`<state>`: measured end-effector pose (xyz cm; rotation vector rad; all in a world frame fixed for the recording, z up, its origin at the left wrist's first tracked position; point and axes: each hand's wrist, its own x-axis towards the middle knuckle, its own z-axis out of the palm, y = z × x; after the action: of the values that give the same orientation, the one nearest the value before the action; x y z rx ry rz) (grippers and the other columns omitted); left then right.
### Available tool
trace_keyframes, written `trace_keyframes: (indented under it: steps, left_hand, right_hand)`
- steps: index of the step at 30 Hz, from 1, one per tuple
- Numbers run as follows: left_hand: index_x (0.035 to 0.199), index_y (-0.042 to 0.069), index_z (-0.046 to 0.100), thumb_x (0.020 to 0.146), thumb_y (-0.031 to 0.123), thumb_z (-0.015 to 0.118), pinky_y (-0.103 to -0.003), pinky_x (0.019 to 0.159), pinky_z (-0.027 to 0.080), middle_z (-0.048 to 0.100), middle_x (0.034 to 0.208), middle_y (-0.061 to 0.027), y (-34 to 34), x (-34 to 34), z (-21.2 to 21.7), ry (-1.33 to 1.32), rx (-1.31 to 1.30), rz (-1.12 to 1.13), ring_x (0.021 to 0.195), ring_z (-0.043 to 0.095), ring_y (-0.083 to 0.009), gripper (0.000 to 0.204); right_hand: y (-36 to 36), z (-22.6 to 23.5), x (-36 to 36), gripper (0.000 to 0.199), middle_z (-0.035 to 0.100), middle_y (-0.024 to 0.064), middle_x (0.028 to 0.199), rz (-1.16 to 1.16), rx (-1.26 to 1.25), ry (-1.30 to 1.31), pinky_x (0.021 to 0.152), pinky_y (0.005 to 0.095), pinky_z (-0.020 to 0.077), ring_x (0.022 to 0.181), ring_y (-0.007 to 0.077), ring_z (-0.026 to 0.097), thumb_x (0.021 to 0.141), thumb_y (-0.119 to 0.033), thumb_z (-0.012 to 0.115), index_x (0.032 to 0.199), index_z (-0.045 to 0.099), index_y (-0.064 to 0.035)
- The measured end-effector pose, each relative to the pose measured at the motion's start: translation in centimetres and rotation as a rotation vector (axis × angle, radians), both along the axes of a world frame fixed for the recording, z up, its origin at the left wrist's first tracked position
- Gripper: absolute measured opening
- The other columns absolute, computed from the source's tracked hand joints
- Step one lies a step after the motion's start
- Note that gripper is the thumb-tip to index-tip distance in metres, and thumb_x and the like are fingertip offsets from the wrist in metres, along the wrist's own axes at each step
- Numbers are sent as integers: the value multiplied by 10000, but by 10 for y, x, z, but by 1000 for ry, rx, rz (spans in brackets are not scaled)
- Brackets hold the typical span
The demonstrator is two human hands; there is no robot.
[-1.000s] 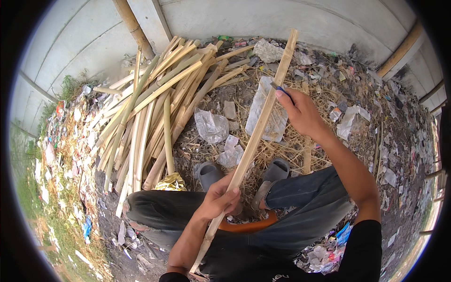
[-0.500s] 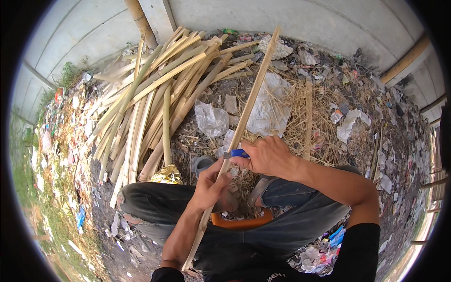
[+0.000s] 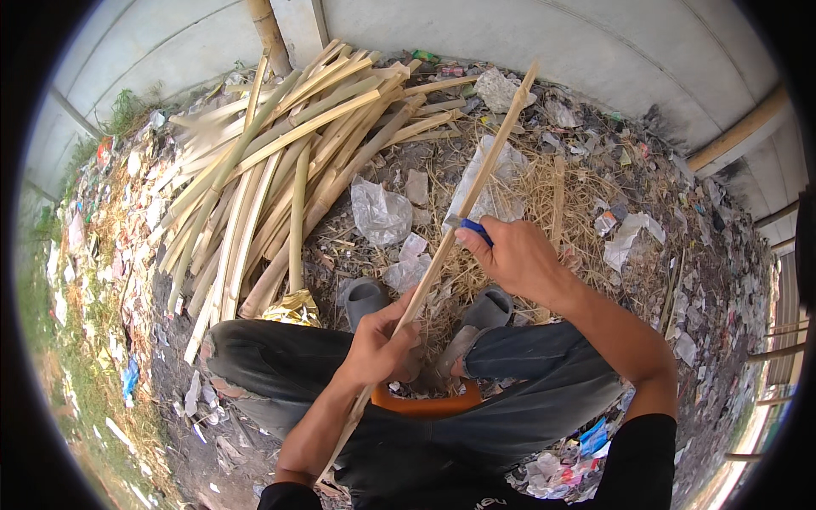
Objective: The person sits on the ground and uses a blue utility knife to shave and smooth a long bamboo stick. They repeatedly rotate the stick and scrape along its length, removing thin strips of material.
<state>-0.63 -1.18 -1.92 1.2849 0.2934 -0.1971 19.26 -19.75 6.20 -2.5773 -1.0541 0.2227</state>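
Observation:
A long, split bamboo strip [image 3: 490,163] runs slantwise across my lap, its far end up toward the wall and its near end by my left forearm. My left hand [image 3: 380,344] is closed around the strip's lower half. In my right hand [image 3: 520,262] is a blue-handled knife [image 3: 473,228]. Its short grey blade lies against the strip, well above my left hand. Both legs are bent outward, with grey sandals [image 3: 488,308] on the ground between the knees.
A heap of split bamboo strips [image 3: 293,161] lies at the far left, before a grey panel wall [image 3: 476,38]. Straw-like shavings [image 3: 531,191], a clear plastic bag [image 3: 380,212] and litter cover the ground ahead. Gold foil [image 3: 293,308] lies by my left knee. Something orange [image 3: 429,405] shows below my legs.
My right hand and the knife have slid up along the strip, away from my left hand. The strip's far end has shifted right. The view has moved slightly.

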Motion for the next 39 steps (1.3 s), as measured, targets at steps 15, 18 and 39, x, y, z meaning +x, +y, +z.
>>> trace_keyframes:
  steps: [15,18,39]
  left_hand:
    - [1462,-17,557,994,21,590,-248,820,507,697,1086,-64,7,6,0,-101,331,47,918,586,-42,470]
    - [1434,-14,579,976,32,602,-243,765,507,708,1174,-126,-4,-17,-15,-251,421,-13,855,577,-24,460]
    - [1280,-76,668,923,30,623,-285,776,545,773,1055,-199,-3,-14,-6,-94,626,119,872,636,-74,375]
  right_hand:
    - [25,-28,-3,625,655,203,607,39,-63,-149,544,499,545,604,432,692,1045,-596,476,843,667,-36]
    - [-39,5,121,668,630,207,624,-333,38,-236,587,541,504,621,434,648,1086,-561,411,833,653,7]
    - [13,-20,35,604,651,225,608,-16,-2,-58,547,521,545,596,439,687,1028,-564,534,856,689,-7]
